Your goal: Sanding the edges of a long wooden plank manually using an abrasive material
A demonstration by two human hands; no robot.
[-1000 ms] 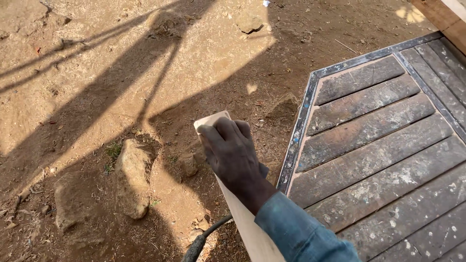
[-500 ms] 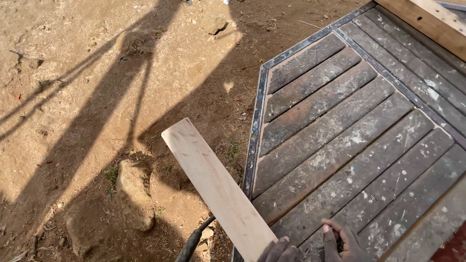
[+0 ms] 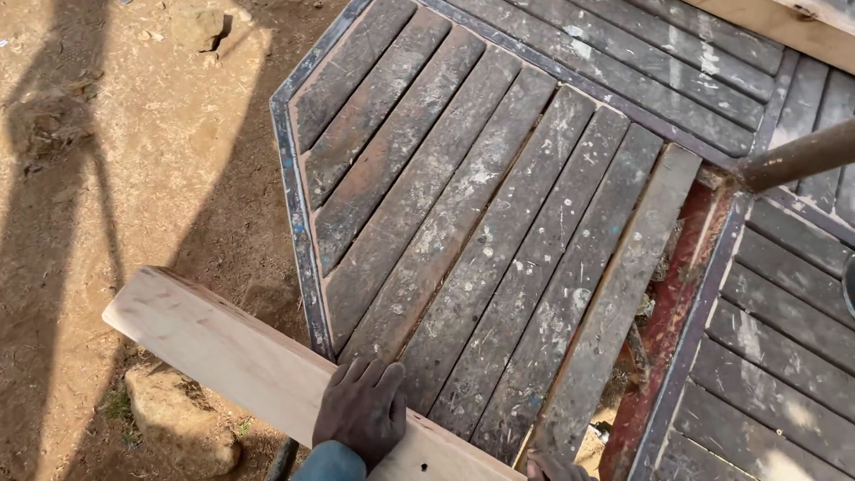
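A pale new wooden plank (image 3: 223, 356) lies slantwise across the lower left, its far end over the dirt and its near end at the bottom edge. My left hand (image 3: 361, 411), in a blue sleeve, rests on top of the plank with its fingers curled over the far edge. Only the knuckles of my right hand (image 3: 552, 467) show at the bottom edge, beside the plank's near end; its grip is hidden. The plank crosses the corner of a weathered slatted deck (image 3: 463, 205) with a dark metal frame (image 3: 289, 178).
A gap in the deck exposes a rusty red beam (image 3: 681, 285) with debris under it. A rusty pipe (image 3: 793, 156) enters from the right. More slats lie to the right. A rock (image 3: 178, 423) and a dark hose (image 3: 285, 459) sit on the dirt (image 3: 134, 160).
The view has swung right onto the deck. The plank has dropped from upright-slanted to lying low across the deck's corner. My left hand now sits on top of it.
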